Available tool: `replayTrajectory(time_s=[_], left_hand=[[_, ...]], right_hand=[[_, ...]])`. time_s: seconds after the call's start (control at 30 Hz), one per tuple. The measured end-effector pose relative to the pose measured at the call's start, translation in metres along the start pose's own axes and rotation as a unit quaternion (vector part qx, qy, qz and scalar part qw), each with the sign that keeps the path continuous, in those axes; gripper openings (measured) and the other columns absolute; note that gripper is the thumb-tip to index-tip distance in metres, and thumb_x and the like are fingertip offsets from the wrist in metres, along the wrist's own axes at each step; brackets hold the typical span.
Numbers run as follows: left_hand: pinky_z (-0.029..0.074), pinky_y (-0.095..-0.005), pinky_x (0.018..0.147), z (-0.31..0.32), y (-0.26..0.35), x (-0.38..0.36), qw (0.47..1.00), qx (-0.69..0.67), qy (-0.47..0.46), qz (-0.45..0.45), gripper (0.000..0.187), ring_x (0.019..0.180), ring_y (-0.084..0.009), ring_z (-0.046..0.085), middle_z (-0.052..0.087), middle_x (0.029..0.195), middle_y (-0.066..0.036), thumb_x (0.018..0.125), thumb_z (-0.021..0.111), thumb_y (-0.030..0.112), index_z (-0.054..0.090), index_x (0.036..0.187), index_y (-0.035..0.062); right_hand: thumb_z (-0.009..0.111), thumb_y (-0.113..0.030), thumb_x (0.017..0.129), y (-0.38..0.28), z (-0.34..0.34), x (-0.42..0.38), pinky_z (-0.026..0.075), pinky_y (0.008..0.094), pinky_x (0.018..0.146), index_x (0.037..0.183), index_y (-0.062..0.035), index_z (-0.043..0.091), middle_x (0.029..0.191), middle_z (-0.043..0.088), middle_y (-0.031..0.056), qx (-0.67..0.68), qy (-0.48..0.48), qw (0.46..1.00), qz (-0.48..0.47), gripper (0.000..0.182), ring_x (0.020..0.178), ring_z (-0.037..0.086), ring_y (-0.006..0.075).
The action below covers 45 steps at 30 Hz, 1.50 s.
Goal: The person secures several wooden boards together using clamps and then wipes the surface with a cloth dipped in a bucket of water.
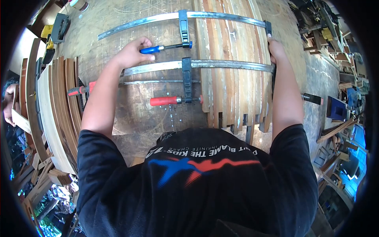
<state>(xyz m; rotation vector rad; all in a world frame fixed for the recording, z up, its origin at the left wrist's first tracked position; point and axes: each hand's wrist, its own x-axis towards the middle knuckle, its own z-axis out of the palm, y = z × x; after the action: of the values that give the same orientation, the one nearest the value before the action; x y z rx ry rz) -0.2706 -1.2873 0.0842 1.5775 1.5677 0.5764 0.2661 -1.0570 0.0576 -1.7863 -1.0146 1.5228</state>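
Observation:
My left hand (134,52) is curled loosely around the end of the blue handle (150,50) of a bar clamp (166,17), thumb below it and fingers above. At the clamp's opposite end, my right hand (277,49) has its thumb at the fixed jaw (268,27); its other fingers are largely hidden. This clamp lies across a panel of wood strips (233,43) set side by side, pale lines running along the joints. Nearer my body, a second bar clamp (158,67) with a red handle (164,101) spans the same panel.
The panel lies on a scuffed workbench (126,94). Upright boards (57,94) stand along the left side, beside another red handle (77,91). Another person's hand (10,104) shows at the far left. Tools and wood pieces (329,43) crowd the right.

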Motion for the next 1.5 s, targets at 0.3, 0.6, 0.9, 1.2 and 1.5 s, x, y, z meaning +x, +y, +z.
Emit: replayTrajectory(time_s=[0.3,0.6,0.9,1.2,1.5], left_hand=[[0.049,-0.0301,0.074,-0.019,0.005,0.006,0.973,0.100,-0.121,-0.171,0.030,0.075,-0.0127,0.055,0.064,0.086,0.000,0.099,0.066,0.034,0.067,0.106,0.0055],[0.049,-0.0274,0.069,-0.014,-0.032,0.003,0.982,-0.128,-0.060,-0.124,0.020,0.074,-0.0085,0.055,0.062,0.087,0.002,0.099,0.068,0.023,0.064,0.112,0.0083],[0.052,-0.0307,0.080,-0.014,0.003,0.014,0.995,0.003,0.048,-0.090,0.031,0.085,-0.0140,0.066,0.074,0.096,-0.008,0.102,0.061,0.031,0.071,0.110,0.0030],[0.053,-0.0335,0.077,0.053,0.084,0.112,0.981,0.048,0.107,-0.157,0.035,0.088,-0.0183,0.072,0.075,0.094,-0.013,0.101,0.060,0.032,0.074,0.109,0.0003],[0.051,-0.0376,0.086,0.096,0.111,0.117,0.963,0.007,0.233,-0.133,0.030,0.091,-0.0249,0.068,0.073,0.096,-0.015,0.099,0.061,0.028,0.075,0.109,0.0038]], right_hand=[[0.051,-0.035,0.106,-0.001,0.003,-0.004,0.056,0.0456,0.089,0.127,0.0085,0.057,0.122,0.065,0.0247,-0.009,0.013,1.000,-0.004,0.049,0.102,0.068,0.0319],[0.053,-0.037,0.106,-0.004,0.005,-0.010,0.055,0.0461,0.088,0.133,0.0061,0.055,0.127,0.063,0.0248,-0.006,0.014,1.000,-0.009,0.051,0.109,0.066,0.0323],[0.052,-0.037,0.106,-0.032,0.027,-0.063,0.055,0.0475,0.088,0.133,0.0045,0.055,0.125,0.064,0.0248,-0.029,0.043,0.999,0.010,0.050,0.106,0.067,0.0334],[0.051,-0.038,0.106,-0.025,0.023,-0.051,0.054,0.0490,0.089,0.133,0.0015,0.056,0.124,0.064,0.0240,-0.002,0.024,1.000,0.011,0.048,0.107,0.066,0.0344],[0.047,-0.040,0.107,-0.003,0.008,-0.012,0.050,0.0501,0.093,0.135,0.0028,0.054,0.123,0.065,0.0230,-0.054,0.009,0.998,-0.019,0.052,0.108,0.064,0.0342]])
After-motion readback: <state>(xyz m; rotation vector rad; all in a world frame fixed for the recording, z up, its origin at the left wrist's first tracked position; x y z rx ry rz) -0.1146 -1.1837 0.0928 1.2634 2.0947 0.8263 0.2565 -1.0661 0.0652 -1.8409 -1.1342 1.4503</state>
